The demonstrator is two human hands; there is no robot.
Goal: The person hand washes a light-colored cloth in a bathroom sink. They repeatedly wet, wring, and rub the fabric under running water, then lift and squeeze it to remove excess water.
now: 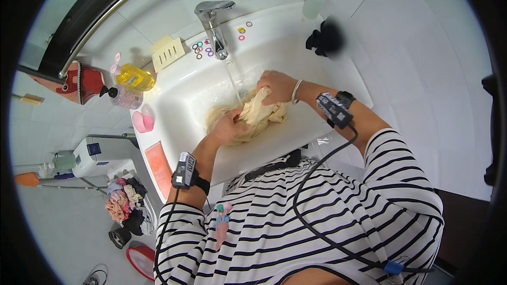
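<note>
A wet, cream-coloured cloth garment (257, 113) lies bunched in the basin of a white washbasin (178, 107). My right hand (278, 88) grips a raised fold of it from above, knuckles up. Lower and to the left, my left hand (229, 126) holds another part of the fabric between thumb and fingers. A thin stream of water runs from the chrome tap (214, 31) into the basin behind the cloth. Some of the garment spreads in shallow water under my hands, and my fingertips are partly hidden by its folds.
Several coloured hair ties (204, 49) lie around the tap. Along the left rim stand a soap dish (168, 53), a yellow liquid bottle (134, 77), a pump bottle (126, 95) and a pink cup (142, 122). At the back right are a red-capped bottle (315, 0) and dark cloth (319, 41).
</note>
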